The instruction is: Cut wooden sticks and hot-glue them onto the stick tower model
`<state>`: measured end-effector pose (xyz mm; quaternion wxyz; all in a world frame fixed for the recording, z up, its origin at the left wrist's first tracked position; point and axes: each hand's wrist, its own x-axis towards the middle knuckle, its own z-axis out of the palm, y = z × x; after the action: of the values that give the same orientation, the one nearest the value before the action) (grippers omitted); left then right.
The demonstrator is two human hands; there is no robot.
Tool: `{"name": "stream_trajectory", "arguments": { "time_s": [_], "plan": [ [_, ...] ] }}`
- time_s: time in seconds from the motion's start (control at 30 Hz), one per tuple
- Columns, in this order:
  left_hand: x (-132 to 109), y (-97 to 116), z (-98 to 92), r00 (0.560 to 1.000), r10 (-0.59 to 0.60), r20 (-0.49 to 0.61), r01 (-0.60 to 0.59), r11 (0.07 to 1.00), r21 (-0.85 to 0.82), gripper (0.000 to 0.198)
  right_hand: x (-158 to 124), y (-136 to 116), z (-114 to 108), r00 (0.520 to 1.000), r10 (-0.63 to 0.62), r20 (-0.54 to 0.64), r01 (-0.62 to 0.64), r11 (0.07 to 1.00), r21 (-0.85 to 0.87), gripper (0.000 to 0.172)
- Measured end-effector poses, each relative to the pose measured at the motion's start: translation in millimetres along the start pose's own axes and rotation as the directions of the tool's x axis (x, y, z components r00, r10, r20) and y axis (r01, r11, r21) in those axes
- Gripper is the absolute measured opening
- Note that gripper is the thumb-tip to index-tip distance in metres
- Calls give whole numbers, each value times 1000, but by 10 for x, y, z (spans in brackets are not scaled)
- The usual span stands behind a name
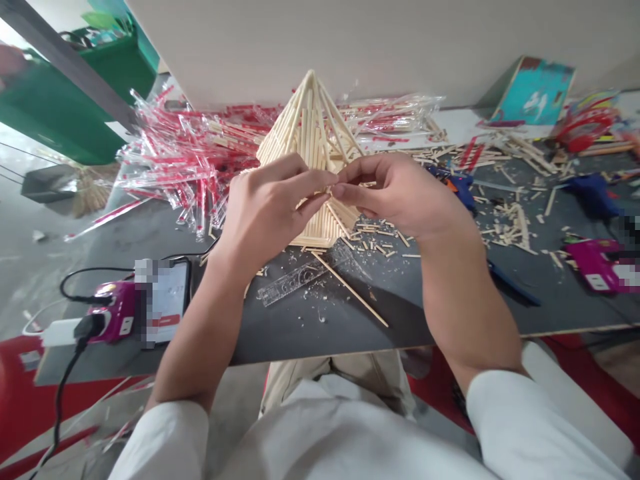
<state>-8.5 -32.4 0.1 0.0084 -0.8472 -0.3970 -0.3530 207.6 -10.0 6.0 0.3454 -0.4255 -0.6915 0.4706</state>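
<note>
Head view: looking forward and down over both forearms at a dark tabletop (400,313).

Stick pyramid (310,127): stands on the tabletop, straight ahead of the person, built from pale wooden sticks.

Left hand (270,213): in front of the pyramid's lower left, fingers curled and narrowed to a pinch.

Right hand (400,197): comes in from the right, thumb and forefinger (350,188) in a narrow pinch.

Relation: the fingertips of both hands meet just in front of the near face, about mid-height. The pyramid's long axis runs upright, apex up and beyond the fingers. The left hand overlaps more of it, so it looks slightly nearer.

Hidden: the hands cover much of the near face. Anything in the pinch is too small to make out, and I cannot tell whether the fingers touch the pyramid.

Things: a clear ruler (300,277) and a long stick (350,290) lie just before the base, among wood scraps (375,233).

Rest: red-striped wrappers (185,160) are heaped behind on the left; a phone (165,300) lies at the near left; a blue glue gun (595,197) lies on the right; a green bin (65,100) stands beyond the table.
</note>
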Motion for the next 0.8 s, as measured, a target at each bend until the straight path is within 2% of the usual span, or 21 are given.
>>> {"name": "stream_trajectory", "arguments": {
  "time_s": [0.17,0.3,0.43,0.6,0.8],
  "plan": [
    [2,1,18,999,38,-15,-37,998,58,20,-11,-29,50,1000,-5,-18,6,1000,15,45],
    [7,-2,1,999,43,16,-44,998,49,20,-21,-60,84,1000,12,-8,-12,1000,13,45],
    [15,-23,-3,995,97,-3,-97,995,30,17,-27,-71,95,1000,25,-13,-25,1000,19,43],
    [14,-13,-14,999,25,27,-26,999,20,19,-28,-51,112,999,29,-30,-28,999,27,44],
    [10,4,-19,999,9,35,-8,1000,-23,21,-19,-37,117,999,8,-43,-8,1000,3,38]
  ]
}}
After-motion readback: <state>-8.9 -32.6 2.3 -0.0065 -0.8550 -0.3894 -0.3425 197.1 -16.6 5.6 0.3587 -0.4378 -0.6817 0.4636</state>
